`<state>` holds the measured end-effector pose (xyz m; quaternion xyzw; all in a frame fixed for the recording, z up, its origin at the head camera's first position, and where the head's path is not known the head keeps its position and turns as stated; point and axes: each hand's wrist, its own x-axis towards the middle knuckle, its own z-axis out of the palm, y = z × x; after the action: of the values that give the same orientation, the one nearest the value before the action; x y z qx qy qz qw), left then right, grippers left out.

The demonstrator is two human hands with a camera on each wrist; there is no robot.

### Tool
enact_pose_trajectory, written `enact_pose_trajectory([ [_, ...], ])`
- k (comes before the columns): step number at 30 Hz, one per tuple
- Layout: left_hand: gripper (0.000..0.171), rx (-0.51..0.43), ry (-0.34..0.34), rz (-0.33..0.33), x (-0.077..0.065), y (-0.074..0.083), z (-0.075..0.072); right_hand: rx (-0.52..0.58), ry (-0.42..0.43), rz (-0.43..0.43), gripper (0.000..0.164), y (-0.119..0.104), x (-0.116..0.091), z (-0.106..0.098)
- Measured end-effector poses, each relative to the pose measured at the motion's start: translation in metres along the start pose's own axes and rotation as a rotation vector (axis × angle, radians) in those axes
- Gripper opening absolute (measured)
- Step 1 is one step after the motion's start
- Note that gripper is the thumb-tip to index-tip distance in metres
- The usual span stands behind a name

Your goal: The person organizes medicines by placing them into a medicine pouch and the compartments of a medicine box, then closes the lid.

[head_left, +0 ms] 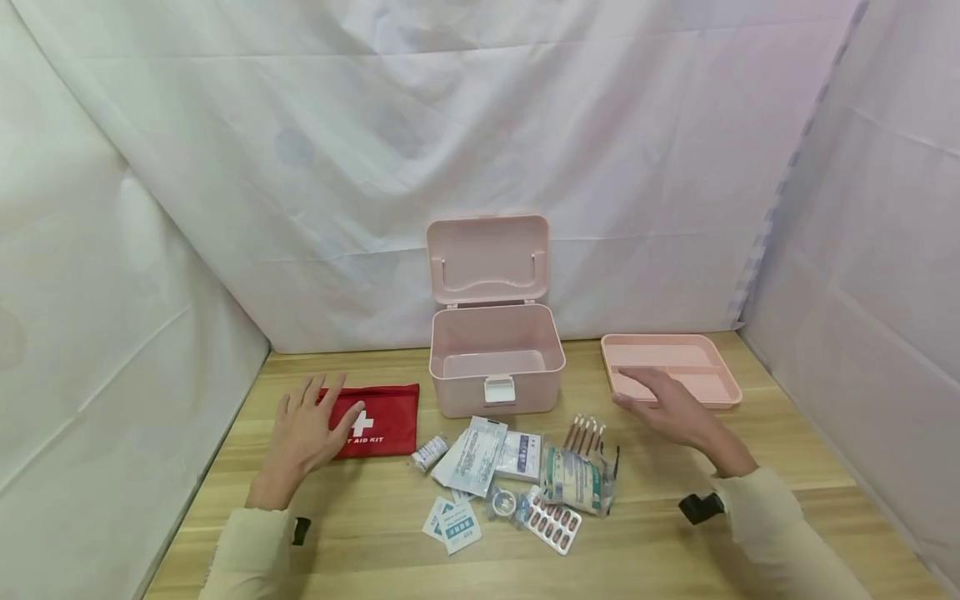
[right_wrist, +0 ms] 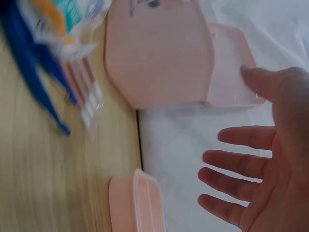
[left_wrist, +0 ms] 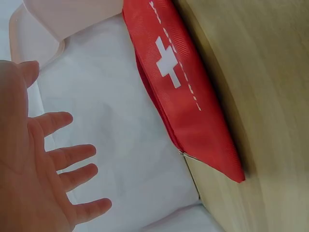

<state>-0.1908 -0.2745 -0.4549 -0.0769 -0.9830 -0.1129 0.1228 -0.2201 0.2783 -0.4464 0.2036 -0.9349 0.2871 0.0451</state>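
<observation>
My left hand [head_left: 303, 429] hovers over the left end of a red first aid pouch [head_left: 397, 421], fingers spread and holding nothing. In the left wrist view the pouch [left_wrist: 166, 72] lies apart from the fingers, its white cross showing. My right hand [head_left: 675, 412], also with nothing in it, is held over the front left part of a pink divided tray [head_left: 712, 387]; its fingers are extended. Between the hands stands a pink box [head_left: 495, 396], lid [head_left: 487, 258] raised and inside bare. The right wrist view shows the box's side [right_wrist: 159, 53] beyond the spread fingers.
In front of the box lie a bandage roll [head_left: 429, 453], paper packets [head_left: 480, 457], a white box [head_left: 519, 455], a tape roll [head_left: 503, 502], a capsule blister pack [head_left: 553, 523], cotton swabs [head_left: 585, 435], a bagged dressing [head_left: 573, 479] and blue tweezers [right_wrist: 36, 63]. White cloth [head_left: 480, 125] surrounds the table.
</observation>
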Motion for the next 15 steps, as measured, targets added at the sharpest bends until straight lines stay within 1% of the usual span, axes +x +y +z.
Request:
enact_pose_trajectory([
  [4,0.068,-0.014,-0.038,-0.028,0.000,-0.004,0.000,0.075,-0.052,0.000,0.049,-0.013,0.004,-0.001],
  [7,0.070,-0.041,-0.064,-0.047,0.001,-0.008,0.001,0.126,-0.100,0.004,0.044,-0.023,0.007,-0.001],
  [10,0.071,-0.076,-0.076,-0.063,0.001,-0.012,0.001,0.158,-0.149,0.007,0.040,-0.034,0.012,0.000],
  [13,0.071,-0.103,-0.074,-0.073,-0.001,-0.016,0.001,0.211,-0.224,-0.018,0.037,-0.046,0.017,0.002],
  [15,0.071,-0.126,-0.076,-0.083,-0.002,-0.017,0.001,0.276,-0.280,-0.042,0.035,-0.055,0.020,0.003],
])
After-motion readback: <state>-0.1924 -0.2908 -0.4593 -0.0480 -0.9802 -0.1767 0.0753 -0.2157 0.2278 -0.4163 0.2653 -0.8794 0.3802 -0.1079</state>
